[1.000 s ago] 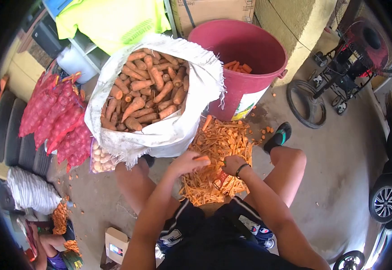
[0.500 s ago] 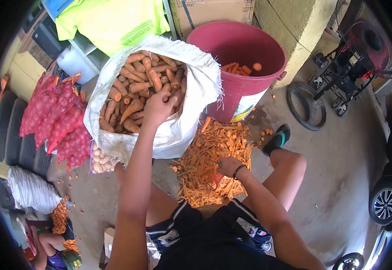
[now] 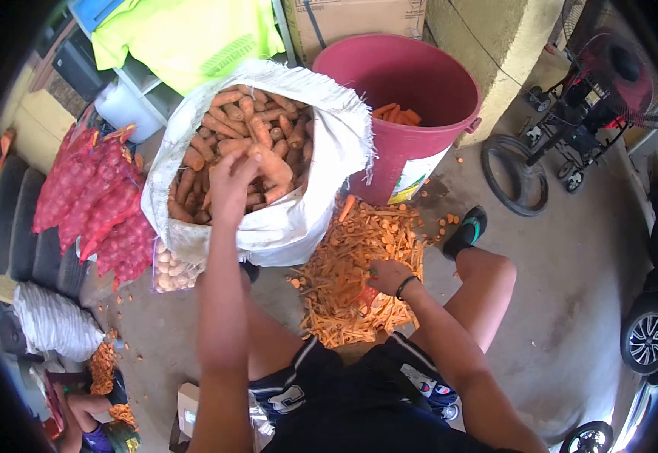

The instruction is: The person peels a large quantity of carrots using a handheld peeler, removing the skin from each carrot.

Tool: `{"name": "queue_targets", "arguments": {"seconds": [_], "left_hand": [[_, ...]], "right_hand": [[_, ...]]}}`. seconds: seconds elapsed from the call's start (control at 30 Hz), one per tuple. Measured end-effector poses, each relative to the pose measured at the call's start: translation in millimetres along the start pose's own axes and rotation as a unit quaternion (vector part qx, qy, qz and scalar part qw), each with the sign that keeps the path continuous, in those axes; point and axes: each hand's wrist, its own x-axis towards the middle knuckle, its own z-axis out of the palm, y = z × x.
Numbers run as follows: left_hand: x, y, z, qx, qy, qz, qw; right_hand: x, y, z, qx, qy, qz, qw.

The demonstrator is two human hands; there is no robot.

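A large carrot (image 3: 272,164) is pinched in the fingers of my left hand (image 3: 232,180), over the open mouth of a white woven sack (image 3: 287,230). Many unpeeled carrots (image 3: 227,121) fill the sack. My right hand (image 3: 391,277) is closed above a heap of orange carrot peelings (image 3: 329,291) on the floor between my legs. A bit of green shows at its fingers, but I cannot make out what it holds. Beyond the heap stands a dark red bucket (image 3: 389,162) with several peeled carrots (image 3: 397,115) inside.
Red net bags of onions (image 3: 91,192) and a small bag of pale bulbs (image 3: 170,270) stand left of the sack. Tires (image 3: 23,208) lean farther left. Another person's leg (image 3: 87,411) shows at lower left. A fan (image 3: 620,72) and a loose tire (image 3: 514,177) are at right.
My left hand has drawn back to the left and lifted a carrot from the sack. A carrot end seen in the bucket has dropped from sight. My right hand has barely shifted.
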Motion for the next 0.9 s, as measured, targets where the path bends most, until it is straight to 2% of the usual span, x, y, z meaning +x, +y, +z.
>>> {"name": "queue_targets", "arguments": {"seconds": [0.03, 0.07, 0.1, 0.17, 0.2, 0.23, 0.33, 0.37, 0.43, 0.7, 0.87, 0.9], "left_hand": [[-8.8, -7.0, -4.2, -0.026, 0.015, -0.001, 1.000], [-24.6, -19.6, 2.4, -0.090, 0.020, 0.046, 0.995], [-43.8, -34.3, 9.1, -0.062, 0.004, 0.058, 0.996], [-94.7, -41.7, 26.7, -0.084, -0.068, -0.014, 0.994], [-110.5, -58.7, 33.3, -0.007, -0.091, 0.020, 0.996], [-129.3, -65.8, 40.1, 0.006, -0.106, -0.033, 0.994], [-161.8, -86.4, 47.5, 0.066, -0.137, -0.008, 0.988], [-166.9, -94.3, 49.2, 0.063, -0.133, -0.029, 0.989], [-170.3, -88.5, 50.1, 0.115, -0.153, -0.020, 0.981], [-173.4, -86.0, 49.8, 0.149, -0.167, -0.022, 0.974], [-176.4, -85.3, 48.9, 0.148, -0.172, -0.003, 0.974], [-178.3, -90.0, 48.6, 0.139, -0.171, -0.008, 0.975]], "right_hand": [[3.3, -0.2, 1.3, 0.005, 0.010, -0.007, 1.000], [6.4, -0.8, 3.1, 0.008, 0.020, -0.013, 1.000], [7.1, -0.5, 6.9, 0.036, 0.082, -0.044, 0.995], [7.9, -3.4, 6.2, 0.061, 0.129, -0.070, 0.987], [5.9, -4.4, 6.1, 0.074, 0.152, -0.078, 0.983], [-2.0, -11.0, 1.1, 0.090, 0.177, -0.086, 0.976], [-26.7, -34.2, -9.3, 0.130, 0.241, -0.119, 0.954], [-33.9, -40.6, -11.5, 0.134, 0.256, -0.135, 0.948], [-36.8, -47.4, -7.6, 0.152, 0.288, -0.174, 0.929], [-32.2, -52.4, 0.4, 0.101, 0.287, -0.191, 0.933], [-26.6, -49.2, 1.0, 0.071, 0.260, -0.168, 0.948], [-21.3, -43.6, 3.5, 0.053, 0.227, -0.136, 0.963]]}}
